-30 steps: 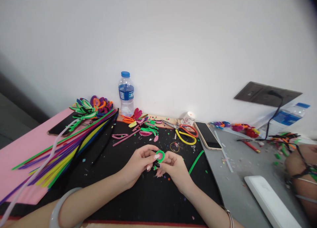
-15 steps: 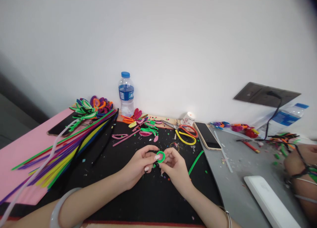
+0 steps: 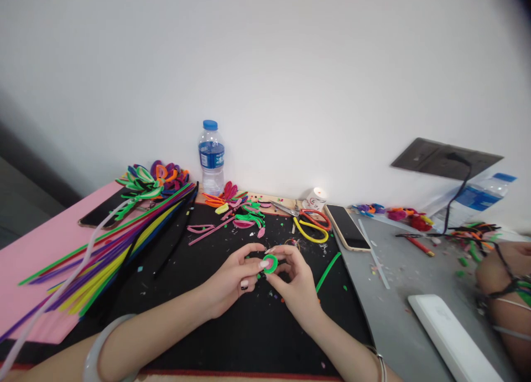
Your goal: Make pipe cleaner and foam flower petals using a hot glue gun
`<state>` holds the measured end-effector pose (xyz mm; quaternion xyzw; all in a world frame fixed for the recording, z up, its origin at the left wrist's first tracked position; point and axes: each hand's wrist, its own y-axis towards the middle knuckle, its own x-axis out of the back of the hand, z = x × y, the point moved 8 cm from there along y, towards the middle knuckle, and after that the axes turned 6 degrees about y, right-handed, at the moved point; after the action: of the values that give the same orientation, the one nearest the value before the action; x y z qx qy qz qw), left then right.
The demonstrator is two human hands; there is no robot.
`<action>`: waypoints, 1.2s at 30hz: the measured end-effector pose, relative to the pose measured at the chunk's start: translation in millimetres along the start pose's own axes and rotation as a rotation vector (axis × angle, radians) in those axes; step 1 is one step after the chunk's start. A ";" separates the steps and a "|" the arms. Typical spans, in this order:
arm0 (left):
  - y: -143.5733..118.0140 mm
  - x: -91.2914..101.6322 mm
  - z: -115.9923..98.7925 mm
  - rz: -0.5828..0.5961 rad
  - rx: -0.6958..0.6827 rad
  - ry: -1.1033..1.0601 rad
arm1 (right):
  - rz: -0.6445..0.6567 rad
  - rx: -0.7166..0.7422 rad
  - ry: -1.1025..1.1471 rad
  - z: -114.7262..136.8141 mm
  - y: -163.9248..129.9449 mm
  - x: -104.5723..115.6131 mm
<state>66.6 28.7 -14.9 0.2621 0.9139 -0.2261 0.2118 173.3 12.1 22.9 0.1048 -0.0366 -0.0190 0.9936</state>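
Note:
Between my two hands is a small coil of pipe cleaner (image 3: 271, 263), with a green outer ring and a pink centre. My left hand (image 3: 234, 274) pinches its left side between thumb and forefinger, the thumb lying over the pink. On the other side, my right hand (image 3: 293, 274) holds the rim with its fingers curled round. Right of my hands lies a green pipe cleaner piece (image 3: 327, 272) on the black mat (image 3: 232, 343). Beyond them sit bent pink and green pipe cleaner shapes (image 3: 251, 216), and scissors (image 3: 309, 224) with one red and one yellow handle.
Long pipe cleaners (image 3: 112, 255) spread at left over a pink sheet (image 3: 25, 260), a white cable (image 3: 89, 249) crossing them. A water bottle (image 3: 211, 158) stands by the wall. At right lie a phone (image 3: 347, 227), a white bar-shaped object (image 3: 452, 338) and another person's hand (image 3: 508, 266).
The fingers of my right hand have shifted slightly, its forefinger now reaching over the top of the coil. The coil stays in nearly the same spot, and surrounding things have not moved.

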 end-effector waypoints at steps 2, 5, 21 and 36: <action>0.2 0.4 1.0 0.001 0.004 -0.008 | 0.011 0.013 -0.016 1.3 0.1 -0.8; 0.0 0.8 2.1 0.003 0.014 -0.018 | 0.017 0.032 -0.025 1.7 0.5 -1.0; 0.5 0.2 4.1 0.024 0.038 -0.040 | 0.049 0.090 -0.126 12.5 1.4 -1.4; -0.8 -2.3 3.9 0.035 0.085 -0.055 | 0.094 0.080 -0.171 10.8 1.4 -0.6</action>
<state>69.0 25.2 -16.7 0.2806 0.8925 -0.2681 0.2297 172.0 11.3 33.8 0.1408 -0.1271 0.0201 0.9816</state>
